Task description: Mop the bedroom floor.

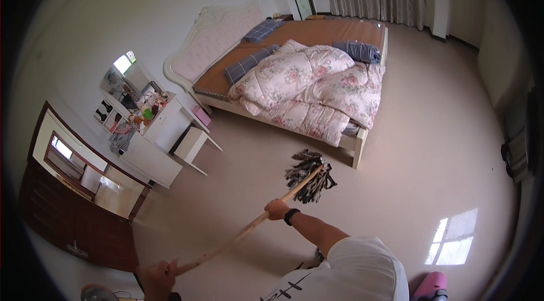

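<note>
A mop with a pale wooden handle (238, 237) slants across the middle of the head view. Its head of dark grey and brown cloth strips (309, 179) lies on the floor near the foot of the bed. My right hand (277, 209), with a black band on the wrist, wraps round the handle partway along. Near the lower left, my left hand (160, 277) is closed around the upper end of the same handle, slightly blurred.
Beyond the mop stands a bed (359, 151) with a rumpled floral quilt (317, 83). A white stool (191, 145) and a cluttered dressing table (150, 156) are at the left, by a brown door (79, 227). A pink object (430, 287) sits at the bottom right.
</note>
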